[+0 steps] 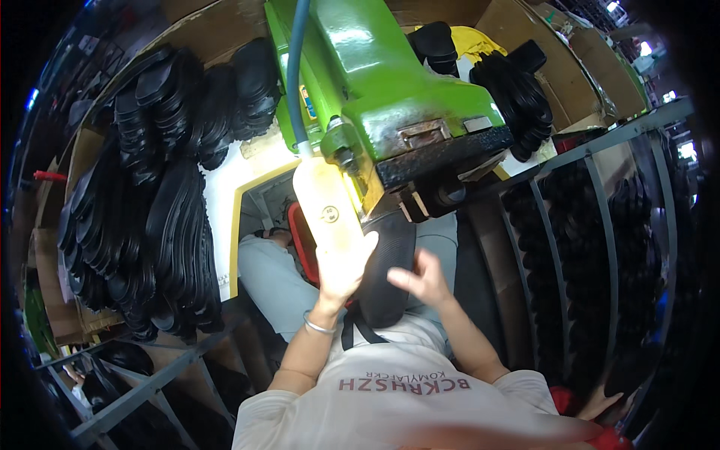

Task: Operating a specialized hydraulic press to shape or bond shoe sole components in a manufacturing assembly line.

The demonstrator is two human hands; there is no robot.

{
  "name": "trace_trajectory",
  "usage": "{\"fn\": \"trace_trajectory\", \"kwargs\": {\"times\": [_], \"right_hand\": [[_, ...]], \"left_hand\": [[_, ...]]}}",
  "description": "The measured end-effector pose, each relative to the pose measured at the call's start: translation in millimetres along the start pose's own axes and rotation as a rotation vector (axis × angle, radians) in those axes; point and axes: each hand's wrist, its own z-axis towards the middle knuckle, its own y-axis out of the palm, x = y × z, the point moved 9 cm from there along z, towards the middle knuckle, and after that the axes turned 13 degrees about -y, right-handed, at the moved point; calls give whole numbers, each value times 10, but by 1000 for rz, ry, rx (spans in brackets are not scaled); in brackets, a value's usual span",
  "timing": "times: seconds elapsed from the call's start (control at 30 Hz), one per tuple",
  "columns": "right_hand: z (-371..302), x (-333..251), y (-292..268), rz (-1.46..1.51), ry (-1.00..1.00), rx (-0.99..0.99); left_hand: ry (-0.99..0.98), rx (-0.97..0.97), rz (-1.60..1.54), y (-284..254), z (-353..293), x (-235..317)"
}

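Observation:
A long black shoe sole (388,251) with a ribbed surface lies lengthwise below the head of a green machine (420,112), its near end by my waist. My left hand (343,270) is at the sole's left edge, its thumb against the rim; glare washes out the other fingers. On the opposite side, my right hand (426,281) has thumb and fingers spread, the thumb over the sole's right part, slightly blurred. Whether that thumb touches the sole I cannot tell. A bright lamp (326,202) on a blue-grey hose shines just above my left hand.
Stacks of black soles (176,225) fill the left side of the bench inside a cardboard box. More soles (514,97) and a yellow cloth (476,41) lie right of the machine. A metal rack (559,247) holding dark soles stands at the right. Another person's hand (600,403) shows lower right.

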Motion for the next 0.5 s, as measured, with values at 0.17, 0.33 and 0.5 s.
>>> {"fn": "trace_trajectory", "kwargs": {"times": [0.17,0.33,0.5], "right_hand": [[-787,660,-369,52,305,-71],[-661,-28,-1179,41,-55,331],[-88,-722,-1412,-19,-239,608]], "left_hand": [[-212,17,-294,-99,-144,-188],[-180,25,-279,11,-151,-125],[-40,49,113,58,-4,-5]]}}
